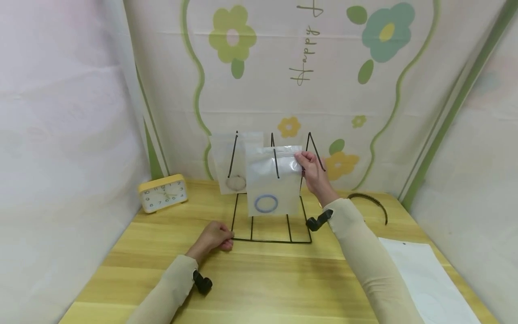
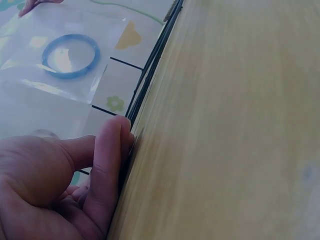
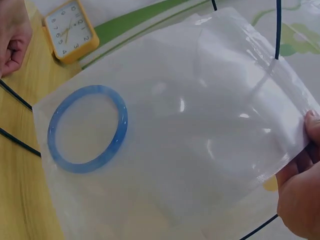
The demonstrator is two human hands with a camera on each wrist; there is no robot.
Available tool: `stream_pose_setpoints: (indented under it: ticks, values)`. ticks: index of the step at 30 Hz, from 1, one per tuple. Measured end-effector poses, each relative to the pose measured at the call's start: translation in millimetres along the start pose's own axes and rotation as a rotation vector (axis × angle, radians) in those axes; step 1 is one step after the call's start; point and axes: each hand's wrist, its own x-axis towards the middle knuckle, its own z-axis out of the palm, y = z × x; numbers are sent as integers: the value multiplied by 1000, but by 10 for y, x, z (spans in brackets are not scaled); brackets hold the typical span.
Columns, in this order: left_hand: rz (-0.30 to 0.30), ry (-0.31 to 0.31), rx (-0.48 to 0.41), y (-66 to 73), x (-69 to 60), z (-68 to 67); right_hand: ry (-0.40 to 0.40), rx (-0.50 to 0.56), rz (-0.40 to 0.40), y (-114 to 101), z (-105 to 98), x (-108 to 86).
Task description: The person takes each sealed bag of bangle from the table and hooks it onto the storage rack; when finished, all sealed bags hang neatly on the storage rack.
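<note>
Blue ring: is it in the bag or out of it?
In. The right wrist view shows the blue ring through the see-through bag, near its bottom end; the right hand pinches the top edge.

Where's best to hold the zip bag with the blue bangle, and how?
Probably pinch the thin zip bag at its upper right corner, coming from the right, where the right hand grips: the black wire prong crosses mid-top, and the blue bangle sits low.

Right wrist view: I see the bare right hand (image 3: 301, 200) cropped at right, the translucent plastic bag (image 3: 170, 145) at bottom. Head view: the flat white sheet (image 1: 425, 270), cut off lower right.
</note>
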Motion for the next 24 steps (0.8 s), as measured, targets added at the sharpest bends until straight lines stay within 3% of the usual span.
stream_pose_setpoints:
  ticks: [14,21,24]
  values:
    - [-16,0,-10,0,10,-3,151,-139,32,-19,77,328]
    - [-7,-5,6,19,-13,1,120,-28,55,54,107,443]
    - [-5,-3,12,25,-18,-2,126,-30,57,52,125,469]
